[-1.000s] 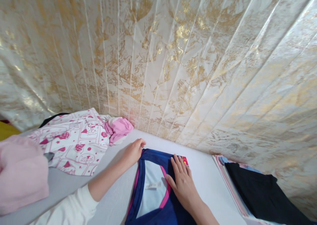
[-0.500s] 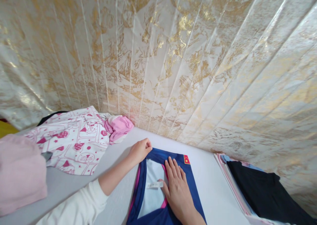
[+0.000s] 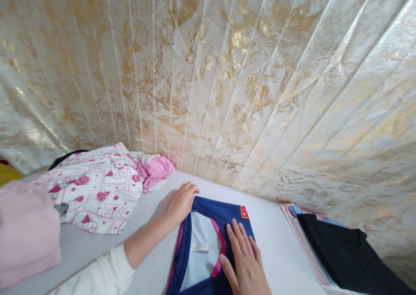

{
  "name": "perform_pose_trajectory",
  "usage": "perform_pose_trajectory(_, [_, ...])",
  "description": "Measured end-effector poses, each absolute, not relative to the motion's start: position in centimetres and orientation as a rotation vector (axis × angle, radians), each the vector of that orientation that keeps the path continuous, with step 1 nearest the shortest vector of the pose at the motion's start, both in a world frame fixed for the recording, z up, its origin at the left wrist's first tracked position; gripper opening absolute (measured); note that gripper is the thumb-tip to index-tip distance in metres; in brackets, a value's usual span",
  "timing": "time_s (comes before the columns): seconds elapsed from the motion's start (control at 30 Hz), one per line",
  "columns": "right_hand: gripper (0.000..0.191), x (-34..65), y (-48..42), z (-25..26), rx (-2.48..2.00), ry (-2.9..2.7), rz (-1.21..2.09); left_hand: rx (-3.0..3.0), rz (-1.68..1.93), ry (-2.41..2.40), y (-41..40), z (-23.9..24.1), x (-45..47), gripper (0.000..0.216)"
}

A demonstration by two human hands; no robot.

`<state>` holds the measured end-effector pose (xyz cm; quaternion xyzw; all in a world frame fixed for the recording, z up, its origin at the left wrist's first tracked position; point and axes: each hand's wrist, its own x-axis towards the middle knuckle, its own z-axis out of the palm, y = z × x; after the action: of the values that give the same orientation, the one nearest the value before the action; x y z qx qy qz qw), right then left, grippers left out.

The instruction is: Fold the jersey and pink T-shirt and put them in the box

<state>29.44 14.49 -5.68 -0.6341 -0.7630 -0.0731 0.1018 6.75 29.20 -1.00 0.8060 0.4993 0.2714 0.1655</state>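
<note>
Blue garment (image 3: 204, 230): lying on the white surface (image 3: 282, 251) at near centre, its near end running out of view. A pale inner face shows through the opening, edged by a pink trim (image 3: 222, 241) on the right; a white label (image 3: 200, 247) lies on that pale cloth, print too small to read. A red patch (image 3: 245, 212) with yellow stars is at the far right corner.

Left hand (image 3: 180, 204): at the garment's far left corner, fingers bent and close together. Whether they pinch the cloth cannot be told — the tips hide the contact. A white sleeve (image 3: 100, 273) covers the forearm below.

Right hand (image 3: 245, 260): laid over the garment's right side, near the patch but apart from it. Fingers extended and slightly spread, palm down, gripping nothing; the thumb reaches left to the trim.

Left of the garment: a patterned cloth (image 3: 100, 191), white with pink print, crumpled; a pink bundle (image 3: 159, 170) at its far right end; a pale pink cloth (image 3: 27, 234) nearer, at the left edge.

Right, well apart: a stack (image 3: 306, 243) of folded cloth, a black garment (image 3: 344, 251) on top.

Far side: a curtain (image 3: 211, 91) — white, gold-patterned, pleated.
</note>
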Motion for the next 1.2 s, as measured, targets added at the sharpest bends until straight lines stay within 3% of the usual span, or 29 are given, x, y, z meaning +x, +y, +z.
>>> perform_pose_trajectory(0.27, [0.067,30.7,12.3,-9.4,-1.965,-2.144,-0.272,2.443,0.669,1.393,29.3,-1.0,6.9,0.011])
perform_pose_trajectory(0.6, [0.065,28.6,12.2,-6.5,-2.061,-2.127,-0.199,2.406,0.731,1.515,30.0,-1.8,6.8,0.013])
perform_pose_trajectory(0.77, [0.062,27.5,14.5,-4.4,-2.087,-2.099,-0.168,2.451,0.819,1.29,25.8,-0.2,6.4,0.022])
perform_pose_trajectory(0.93, [0.056,28.0,16.5,-3.9,-1.923,-2.002,0.044,2.48,0.743,0.832,18.2,1.1,4.5,0.012])
perform_pose_trajectory(1.0, [0.054,28.9,15.7,-3.7,-1.803,-1.902,0.141,2.458,0.694,0.708,15.7,1.0,3.4,0.006])
perform_pose_trajectory(1.2, [0.034,32.2,8.4,-2.7,-1.69,-1.8,0.298,2.605,0.627,0.738,13.4,-0.3,2.3,0.019])
